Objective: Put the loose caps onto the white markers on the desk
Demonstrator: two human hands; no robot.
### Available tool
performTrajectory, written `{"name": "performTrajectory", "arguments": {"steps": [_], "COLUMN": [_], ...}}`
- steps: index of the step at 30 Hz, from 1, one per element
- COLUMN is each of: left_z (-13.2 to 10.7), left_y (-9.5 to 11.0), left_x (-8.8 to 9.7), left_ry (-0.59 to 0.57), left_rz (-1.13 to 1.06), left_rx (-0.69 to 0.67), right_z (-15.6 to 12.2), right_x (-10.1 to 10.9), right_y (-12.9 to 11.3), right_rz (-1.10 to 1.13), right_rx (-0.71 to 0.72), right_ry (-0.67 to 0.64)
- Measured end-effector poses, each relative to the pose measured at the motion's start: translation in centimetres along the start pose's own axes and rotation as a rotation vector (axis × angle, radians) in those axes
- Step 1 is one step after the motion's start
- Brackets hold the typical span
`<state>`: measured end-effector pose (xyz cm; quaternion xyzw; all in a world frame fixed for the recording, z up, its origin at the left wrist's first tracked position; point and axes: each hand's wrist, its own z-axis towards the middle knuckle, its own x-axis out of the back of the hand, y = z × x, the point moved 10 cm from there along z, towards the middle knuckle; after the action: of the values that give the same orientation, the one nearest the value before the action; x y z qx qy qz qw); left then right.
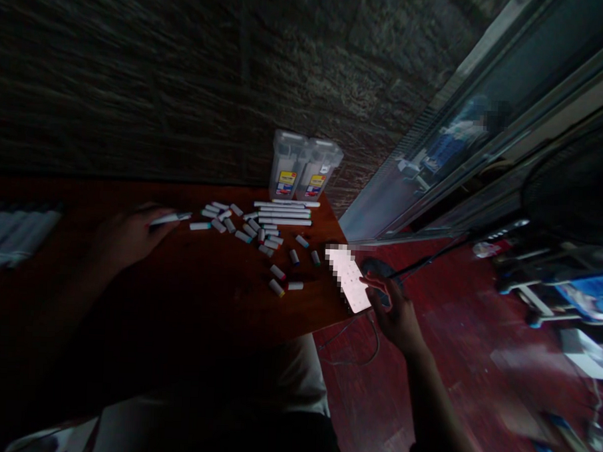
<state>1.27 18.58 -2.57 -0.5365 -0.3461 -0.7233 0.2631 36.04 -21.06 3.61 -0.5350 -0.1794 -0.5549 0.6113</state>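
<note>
Over the left part of the brown table, my left hand (128, 235) is closed around a white marker (169, 218), whose tip end points right. Many short marker caps (229, 225) with coloured ends lie scattered to the right of that hand. Behind them rest several long white markers (285, 214) side by side. At the table's right corner a phone (352, 281) shows a bright screen, partly pixelated. My right hand (395, 317) is at the phone's right edge, a finger on or just over the screen, its thumb and fingers apart and holding nothing.
Two clear plastic marker cases (304, 166) stand upright against the stone wall (188, 81). A blurred row of white markers (19, 233) lies far left. A cable (376, 342) hangs off the table (203, 302). A glass door (435, 138) and red floor (457, 326) are at right.
</note>
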Motion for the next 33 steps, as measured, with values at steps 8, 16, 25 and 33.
{"name": "performTrajectory", "arguments": {"steps": [8, 16, 25, 33], "left_z": [-0.1, -0.1, -0.2, -0.2], "left_y": [0.7, 0.5, 0.3, 1.1], "left_x": [0.4, 0.2, 0.1, 0.5], "left_ry": [0.005, 0.007, 0.004, -0.013], "left_rz": [-0.069, -0.042, -0.038, -0.029], "left_rx": [-0.016, -0.007, -0.019, -0.025], "right_z": [1.1, 1.6, 1.4, 2.2], "right_x": [-0.2, -0.1, -0.3, -0.7], "right_y": [-0.7, 0.4, -0.6, -0.6], "right_rz": [-0.028, -0.086, 0.016, 0.003], "right_rx": [0.011, -0.032, -0.045, -0.029], "right_ry": [0.029, 0.025, -0.042, -0.034]}}
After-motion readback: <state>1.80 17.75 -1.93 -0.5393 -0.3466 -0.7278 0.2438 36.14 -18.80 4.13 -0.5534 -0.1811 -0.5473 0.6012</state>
